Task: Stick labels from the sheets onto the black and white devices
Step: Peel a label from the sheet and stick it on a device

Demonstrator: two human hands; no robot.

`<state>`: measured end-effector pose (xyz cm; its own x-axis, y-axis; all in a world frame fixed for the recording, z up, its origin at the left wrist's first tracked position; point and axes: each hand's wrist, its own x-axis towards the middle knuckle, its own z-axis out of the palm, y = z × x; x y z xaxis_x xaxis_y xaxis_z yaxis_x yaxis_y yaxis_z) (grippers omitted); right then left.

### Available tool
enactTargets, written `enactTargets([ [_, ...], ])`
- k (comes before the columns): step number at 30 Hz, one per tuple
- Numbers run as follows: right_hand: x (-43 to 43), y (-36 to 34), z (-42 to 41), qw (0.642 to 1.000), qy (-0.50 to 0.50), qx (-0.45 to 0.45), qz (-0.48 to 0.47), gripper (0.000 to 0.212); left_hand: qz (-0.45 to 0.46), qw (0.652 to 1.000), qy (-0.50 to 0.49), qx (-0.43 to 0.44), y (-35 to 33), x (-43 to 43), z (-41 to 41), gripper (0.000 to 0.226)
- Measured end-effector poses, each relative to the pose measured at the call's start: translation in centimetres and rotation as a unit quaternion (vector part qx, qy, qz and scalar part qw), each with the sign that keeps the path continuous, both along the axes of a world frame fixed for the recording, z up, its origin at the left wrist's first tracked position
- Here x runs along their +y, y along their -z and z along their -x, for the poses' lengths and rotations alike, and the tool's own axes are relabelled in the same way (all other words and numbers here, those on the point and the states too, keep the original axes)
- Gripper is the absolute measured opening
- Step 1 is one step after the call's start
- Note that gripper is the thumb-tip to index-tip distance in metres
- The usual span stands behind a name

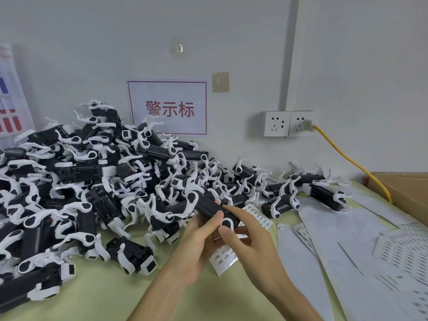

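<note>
A black and white device (pixel 208 206) is lifted above the table's middle, tilted from upper left to lower right. My left hand (pixel 196 246) grips it from below, thumb on its black body. My right hand (pixel 249 242) meets it from the right, thumb pressing near the white round end (pixel 226 222). A small label sheet (pixel 223 259) shows beneath my hands; which hand holds it is hidden. A large heap of the same devices (pixel 88 181) covers the left half of the table. Another strip of labels (pixel 259 215) lies just behind my right hand.
Peeled and printed label sheets (pixel 361 246) spread over the right of the pale green table (pixel 104 295). A few devices (pixel 324 193) sit at the back right. A cardboard box (pixel 407 193) stands at the far right. A yellow cable (pixel 352 161) runs from wall sockets (pixel 287 123).
</note>
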<state>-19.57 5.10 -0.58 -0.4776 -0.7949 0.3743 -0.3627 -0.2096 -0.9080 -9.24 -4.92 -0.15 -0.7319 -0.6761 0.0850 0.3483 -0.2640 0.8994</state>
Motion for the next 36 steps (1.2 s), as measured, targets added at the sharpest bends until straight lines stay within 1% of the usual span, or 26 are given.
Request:
enactTargets([
  [3, 0.1, 0.0, 0.1, 1.000, 0.000, 0.008, -0.001, 0.047, 0.000, 1.000, -0.008, 0.010, 0.2, 0.3, 0.2, 0.049],
  [8, 0.0, -0.5, 0.1, 0.999, -0.028, -0.013, -0.021, 0.034, -0.017, 1.000, -0.023, -0.009, 0.0, 0.7, 0.7, 0.056],
  [10, -0.1, -1.1, 0.7, 0.996, -0.040, -0.074, -0.023, 0.022, -0.029, 0.999, -0.007, -0.016, -0.2, 0.5, 0.6, 0.059],
  [12, -0.1, -1.4, 1.4, 0.987, -0.052, -0.150, -0.035, 0.020, -0.031, 0.999, 0.032, -0.010, -0.4, -0.1, 0.3, 0.053],
  [15, -0.1, -1.3, 2.4, 0.971, -0.067, -0.223, -0.049, 0.016, -0.034, 0.996, 0.074, -0.022, -0.2, -0.8, -0.2, 0.044],
  [16, -0.1, -1.2, 2.8, 0.969, -0.055, -0.237, -0.053, 0.016, -0.024, 0.997, 0.065, -0.045, -0.1, -0.8, -0.3, 0.038],
  [17, -0.1, -1.1, 3.3, 0.966, -0.032, -0.248, -0.059, 0.017, 0.005, 0.996, 0.042, -0.080, 0.1, -0.7, -0.3, 0.028],
  [18, -0.1, -1.1, 3.9, 0.962, -0.008, -0.267, -0.063, 0.020, 0.059, 0.990, 0.012, -0.128, 0.3, -0.6, -0.4, 0.019],
  [19, -0.1, -1.2, 4.6, 0.952, 0.019, -0.299, -0.063, 0.023, 0.135, 0.975, -0.015, -0.177, 0.3, -0.5, -0.4, 0.021],
  [20, 0.1, -1.4, 5.4, 0.936, 0.043, -0.345, -0.052, 0.026, 0.212, 0.953, -0.043, -0.214, 0.2, -0.4, -0.5, 0.028],
  [21, 0.4, -1.8, 6.4, 0.918, 0.058, -0.392, -0.030, 0.028, 0.273, 0.932, -0.073, -0.226, 0.2, -0.4, -0.4, 0.034],
  [23, 1.6, -2.5, 8.8, 0.880, 0.073, -0.468, 0.034, 0.035, 0.338, 0.907, -0.151, -0.202, 0.4, -0.7, -0.3, 0.036],
  [24, 2.6, -2.9, 10.2, 0.853, 0.072, -0.510, 0.086, 0.041, 0.359, 0.893, -0.199, -0.187, 0.5, -0.9, -0.2, 0.034],
  [25, 3.8, -3.1, 11.8, 0.814, 0.058, -0.555, 0.163, 0.047, 0.379, 0.875, -0.244, -0.178, 0.7, -1.1, -0.2, 0.030],
  [26, 5.3, -3.3, 13.3, 0.763, 0.027, -0.591, 0.260, 0.052, 0.398, 0.856, -0.277, -0.179, 0.8, -1.3, -0.2, 0.028],
  [27, 6.9, -3.4, 14.7, 0.708, -0.012, -0.608, 0.358, 0.055, 0.411, 0.842, -0.292, -0.192, 0.9, -1.5, -0.3, 0.032],
  [28, 8.4, -3.4, 15.9, 0.662, -0.042, -0.606, 0.439, 0.058, 0.417, 0.834, -0.288, -0.218, 1.2, -1.8, -0.2, 0.043],
  [29, 9.6, -3.1, 16.9, 0.639, -0.045, -0.592, 0.489, 0.059, 0.421, 0.828, -0.273, -0.250, 1.5, -2.1, -0.2, 0.053],
  [30, 10.2, -2.6, 17.5, 0.638, -0.017, -0.580, 0.506, 0.057, 0.431, 0.817, -0.258, -0.283, 1.7, -2.2, -0.2, 0.060],
  [32, 10.1, -1.6, 18.0, 0.675, 0.067, -0.571, 0.463, 0.051, 0.452, 0.788, -0.249, -0.335, 2.0, -2.3, 0.0, 0.067],
  [33, 9.6, -1.3, 17.8, 0.691, 0.094, -0.576, 0.426, 0.048, 0.453, 0.783, -0.249, -0.345, 2.1, -2.3, 0.1, 0.068],
  [36, 7.6, -1.2, 16.6, 0.729, 0.132, -0.590, 0.322, 0.043, 0.435, 0.792, -0.257, -0.342, 2.3, -2.6, 0.1, 0.066],
])
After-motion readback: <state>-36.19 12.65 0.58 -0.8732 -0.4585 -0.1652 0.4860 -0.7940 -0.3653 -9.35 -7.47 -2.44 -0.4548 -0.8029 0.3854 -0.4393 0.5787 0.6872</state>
